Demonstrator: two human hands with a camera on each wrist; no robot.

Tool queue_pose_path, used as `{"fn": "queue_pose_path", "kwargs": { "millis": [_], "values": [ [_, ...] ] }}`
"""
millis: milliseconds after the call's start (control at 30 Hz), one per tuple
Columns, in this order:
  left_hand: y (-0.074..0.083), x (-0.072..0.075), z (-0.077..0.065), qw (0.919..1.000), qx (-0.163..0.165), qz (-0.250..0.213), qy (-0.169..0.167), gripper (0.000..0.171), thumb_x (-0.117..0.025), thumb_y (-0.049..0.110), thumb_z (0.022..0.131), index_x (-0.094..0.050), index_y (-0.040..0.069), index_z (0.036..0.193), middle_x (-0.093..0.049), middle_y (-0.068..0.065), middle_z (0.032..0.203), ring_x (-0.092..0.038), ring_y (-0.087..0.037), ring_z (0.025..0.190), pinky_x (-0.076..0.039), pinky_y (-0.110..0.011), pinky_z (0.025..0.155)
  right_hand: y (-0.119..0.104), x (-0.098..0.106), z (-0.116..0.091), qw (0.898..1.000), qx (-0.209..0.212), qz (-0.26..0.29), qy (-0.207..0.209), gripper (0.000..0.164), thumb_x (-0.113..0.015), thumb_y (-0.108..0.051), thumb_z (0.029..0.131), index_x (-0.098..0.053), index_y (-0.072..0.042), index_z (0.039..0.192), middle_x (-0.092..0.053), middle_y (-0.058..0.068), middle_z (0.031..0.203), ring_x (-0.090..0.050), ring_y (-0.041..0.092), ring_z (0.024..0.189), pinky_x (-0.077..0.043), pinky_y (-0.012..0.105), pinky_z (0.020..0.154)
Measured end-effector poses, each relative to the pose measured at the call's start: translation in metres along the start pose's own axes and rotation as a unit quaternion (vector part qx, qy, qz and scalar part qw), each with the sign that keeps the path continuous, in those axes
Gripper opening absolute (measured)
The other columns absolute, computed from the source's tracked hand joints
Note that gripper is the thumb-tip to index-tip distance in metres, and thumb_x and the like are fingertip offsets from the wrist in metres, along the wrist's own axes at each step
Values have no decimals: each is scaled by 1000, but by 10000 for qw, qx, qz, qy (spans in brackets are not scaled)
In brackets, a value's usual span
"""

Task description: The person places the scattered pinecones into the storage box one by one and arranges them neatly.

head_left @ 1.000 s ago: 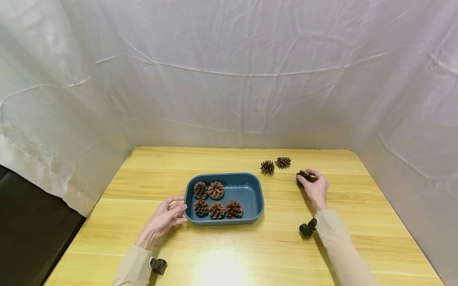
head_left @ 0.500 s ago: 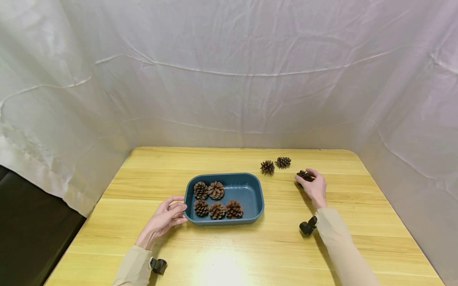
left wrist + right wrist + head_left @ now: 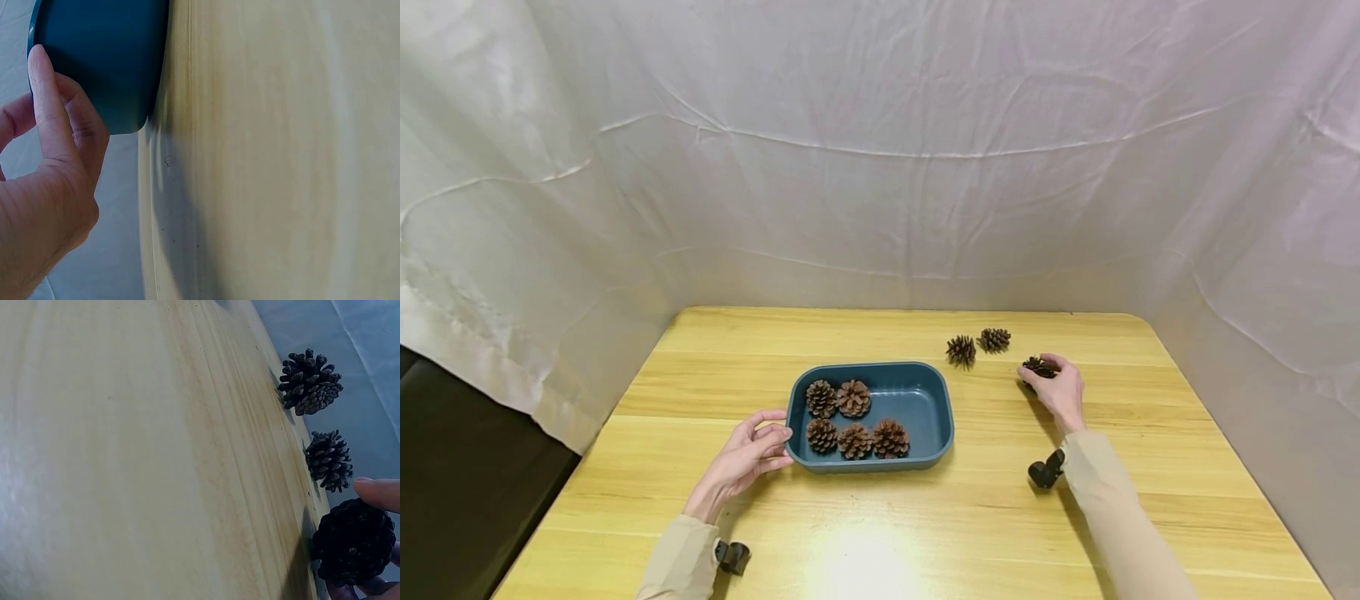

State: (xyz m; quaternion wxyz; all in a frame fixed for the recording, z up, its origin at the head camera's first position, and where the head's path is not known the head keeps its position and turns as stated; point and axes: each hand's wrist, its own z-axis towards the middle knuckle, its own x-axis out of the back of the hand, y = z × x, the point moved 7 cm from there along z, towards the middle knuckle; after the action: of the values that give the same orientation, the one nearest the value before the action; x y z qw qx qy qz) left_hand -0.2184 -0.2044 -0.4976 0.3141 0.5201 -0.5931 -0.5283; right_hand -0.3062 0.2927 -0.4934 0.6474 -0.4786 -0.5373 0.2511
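Note:
A dark blue rectangular tray (image 3: 880,468) sits mid-table with several brown pine cones inside, including one (image 3: 891,439) in its near row. My left hand (image 3: 747,454) holds the tray's left end, thumb at the rim and fingers bent against the outer wall, as the left wrist view shows up close. Over at the right, my right hand (image 3: 1060,393) grips a dark pine cone (image 3: 354,542) between thumb and fingers, low over the wood. Two more loose pine cones, one upright (image 3: 961,352) and one on its side (image 3: 995,340), lie to its left near the back edge.
Pale wooden planks make up the table (image 3: 970,525). A white cloth (image 3: 880,208) hangs behind and along both sides. Something black (image 3: 467,467) stands beyond the left edge. Each sleeve carries a small black wrist camera (image 3: 1047,470).
My right hand has shifted slightly to the left with its fingers around the pine cone. The left hand, tray and other cones stay where they were.

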Motion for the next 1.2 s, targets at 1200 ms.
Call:
{"fn": "queue_pose_path", "kwargs": {
  "millis": [1200],
  "values": [
    [1, 0, 0, 10000, 7, -31, -4, 37, -53, 4, 102, -36, 1, 135, -62, 4, 99, -68, -8, 74, -63, -23, 75, -7, 4, -4, 9995, -23, 112, 284, 56, -75, -24, 88, -50, -5, 134, -60, 23, 133, -57, 34, 121, -45, 27, 89]
  ]
}}
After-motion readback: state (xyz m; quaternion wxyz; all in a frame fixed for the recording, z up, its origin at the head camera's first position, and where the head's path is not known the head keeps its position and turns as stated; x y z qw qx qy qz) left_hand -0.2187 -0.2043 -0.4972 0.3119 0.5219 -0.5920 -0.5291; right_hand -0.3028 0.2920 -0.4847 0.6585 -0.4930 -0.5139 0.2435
